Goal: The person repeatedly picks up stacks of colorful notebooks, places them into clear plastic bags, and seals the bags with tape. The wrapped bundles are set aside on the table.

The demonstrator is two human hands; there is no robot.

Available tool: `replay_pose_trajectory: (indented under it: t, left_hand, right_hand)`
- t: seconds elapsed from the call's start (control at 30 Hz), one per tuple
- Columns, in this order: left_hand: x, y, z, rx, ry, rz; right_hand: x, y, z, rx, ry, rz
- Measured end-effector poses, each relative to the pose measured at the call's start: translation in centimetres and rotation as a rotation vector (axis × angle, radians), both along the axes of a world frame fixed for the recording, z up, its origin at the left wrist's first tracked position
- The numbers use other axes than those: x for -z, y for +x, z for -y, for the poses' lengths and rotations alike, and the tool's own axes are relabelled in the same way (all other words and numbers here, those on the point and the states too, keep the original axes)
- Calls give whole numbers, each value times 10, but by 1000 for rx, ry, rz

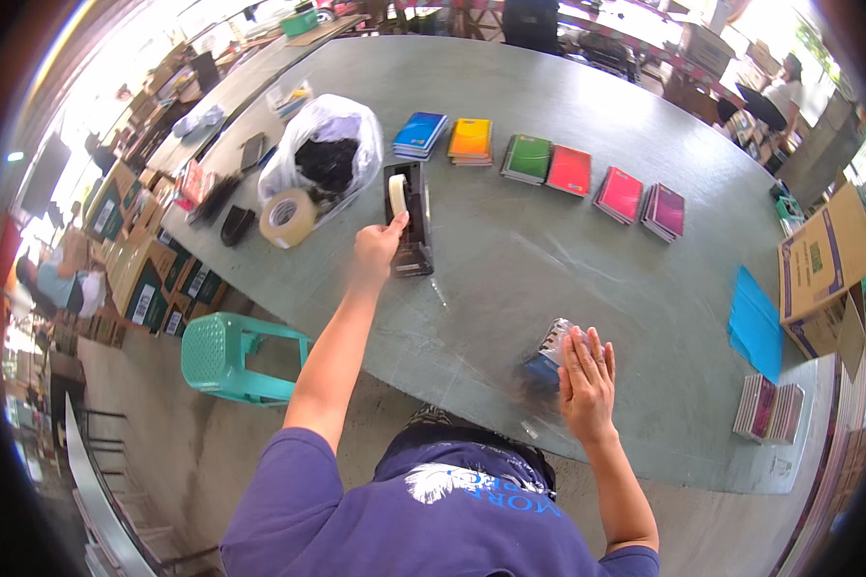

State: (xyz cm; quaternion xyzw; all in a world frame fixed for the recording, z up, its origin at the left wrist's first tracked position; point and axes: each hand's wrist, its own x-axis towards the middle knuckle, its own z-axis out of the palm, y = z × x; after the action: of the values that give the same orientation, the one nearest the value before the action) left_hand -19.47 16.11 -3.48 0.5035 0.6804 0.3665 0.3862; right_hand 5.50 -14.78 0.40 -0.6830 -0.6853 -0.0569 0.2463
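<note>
My left hand (375,248) reaches forward to a black tape dispenser (409,221) on the grey table (548,240), fingers pinching at the roll of clear tape on it. My right hand (585,377) lies flat, fingers spread, on a stack of notebooks wrapped in clear plastic (547,370) near the table's front edge.
Stacks of coloured notebooks (527,159) lie in a row across the far table. A white plastic bag (322,154) and a brown tape roll (287,217) sit left of the dispenser. A blue folder (755,325), a cardboard box (823,264) and more notebooks (768,408) are at right. A teal stool (231,356) stands below left.
</note>
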Motion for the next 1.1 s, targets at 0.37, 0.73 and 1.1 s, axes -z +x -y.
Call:
replay_pose_trajectory:
  t: [0.37, 0.73, 1.1]
  left_hand:
    - [5, -2, 75, 52, 89, 181]
    - [16, -25, 78, 99, -238, 581]
    - [-55, 60, 216, 709, -208, 702]
  right_hand:
    - [7, 4, -1, -49, 94, -96]
    - [4, 1, -2, -75, 89, -82]
    - [7, 4, -3, -76, 97, -159]
